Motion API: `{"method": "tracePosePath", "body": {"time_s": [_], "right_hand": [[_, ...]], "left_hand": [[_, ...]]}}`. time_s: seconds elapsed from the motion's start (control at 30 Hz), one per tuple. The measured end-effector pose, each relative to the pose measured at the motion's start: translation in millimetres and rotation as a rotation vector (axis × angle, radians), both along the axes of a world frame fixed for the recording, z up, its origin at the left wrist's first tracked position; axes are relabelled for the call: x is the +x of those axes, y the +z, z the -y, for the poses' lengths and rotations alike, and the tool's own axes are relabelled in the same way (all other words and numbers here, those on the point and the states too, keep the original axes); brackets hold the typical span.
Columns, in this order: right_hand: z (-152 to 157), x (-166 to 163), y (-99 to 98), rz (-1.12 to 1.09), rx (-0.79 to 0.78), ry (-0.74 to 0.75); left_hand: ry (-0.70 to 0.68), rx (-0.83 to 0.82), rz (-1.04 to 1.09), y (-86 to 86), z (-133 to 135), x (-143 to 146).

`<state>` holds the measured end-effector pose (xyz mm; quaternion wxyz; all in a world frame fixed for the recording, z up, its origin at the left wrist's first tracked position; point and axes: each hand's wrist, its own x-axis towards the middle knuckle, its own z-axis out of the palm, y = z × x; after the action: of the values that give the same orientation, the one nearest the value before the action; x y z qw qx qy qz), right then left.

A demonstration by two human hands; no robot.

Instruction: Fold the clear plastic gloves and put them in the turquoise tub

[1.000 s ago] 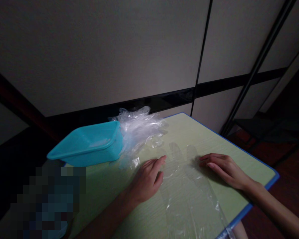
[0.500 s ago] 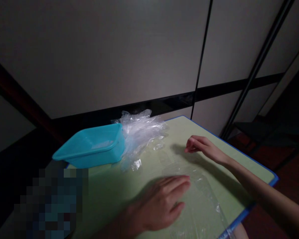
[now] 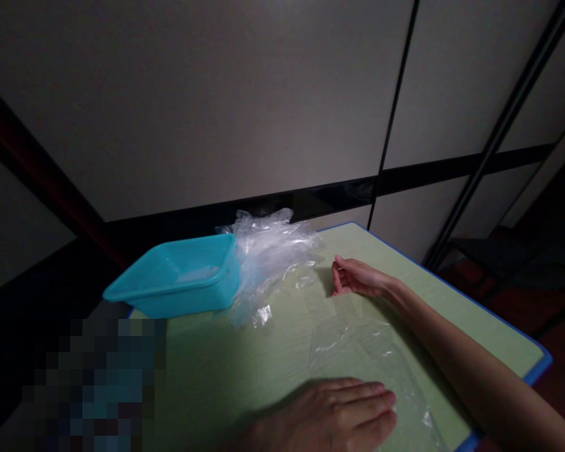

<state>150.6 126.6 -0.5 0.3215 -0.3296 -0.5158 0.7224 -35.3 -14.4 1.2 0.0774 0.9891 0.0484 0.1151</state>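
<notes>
My left hand [image 3: 343,411] lies palm down, fingers stretched out side by side, on a thin clear plastic piece [image 3: 395,364] spread flat over the table. Whether that piece is a bag or a single sheet I cannot tell. Farther off, my right hand [image 3: 355,276] hovers over or rests on the tabletop, its fingers loosely curled and the thumb apart; nothing shows in it. Left of it is a crumpled heap of clear thin plastic [image 3: 277,248] with finger-like tips. The heap touches the side of a turquoise plastic basin [image 3: 193,301].
The pale green table [image 3: 207,358] has a blue edge. Whitish material [image 3: 198,274] lies inside the basin. A light cabinet front [image 3: 245,113] with black strips rises behind the table. A dark chair or stool [image 3: 513,257] stands at the right. The lower left is pixelated.
My left hand has moved toward me and slightly right, flattening on the plastic. My right hand has shifted left toward the heap, and its fingers have loosened. The view has shifted slightly.
</notes>
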Motion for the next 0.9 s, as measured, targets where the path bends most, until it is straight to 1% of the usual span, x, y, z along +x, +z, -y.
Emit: {"method": "tracePosePath", "body": {"time_s": [0.33,0.47,0.67,0.73,0.77,0.83,0.9], "right_hand": [[-9,-2,-7.1,-0.129,0.002,-0.224],[-10,-4,-9.2,-0.158,0.019,-0.279],[-8,-4,-7.5,-0.198,0.054,-0.322],[-5,-3,-5.3,-0.232,0.065,-0.267],[-4,-3,-4.5,-0.25,0.066,-0.203],[0,-3,-4.0,-0.271,0.05,-0.025],[3,-3,-5.1,-0.246,0.02,0.125]], "left_hand": [[0.001,0.025,-0.012,-0.1,-1,1],[-0.004,0.02,0.019,0.8,0,1],[0.069,0.008,0.002,5.0,4,2],[0.065,0.005,-0.009,5.3,5,2],[0.061,0.006,-0.013,5.2,5,2],[0.058,0.003,-0.017,4.9,5,2],[0.062,-0.007,-0.009,5.2,5,2]]}}
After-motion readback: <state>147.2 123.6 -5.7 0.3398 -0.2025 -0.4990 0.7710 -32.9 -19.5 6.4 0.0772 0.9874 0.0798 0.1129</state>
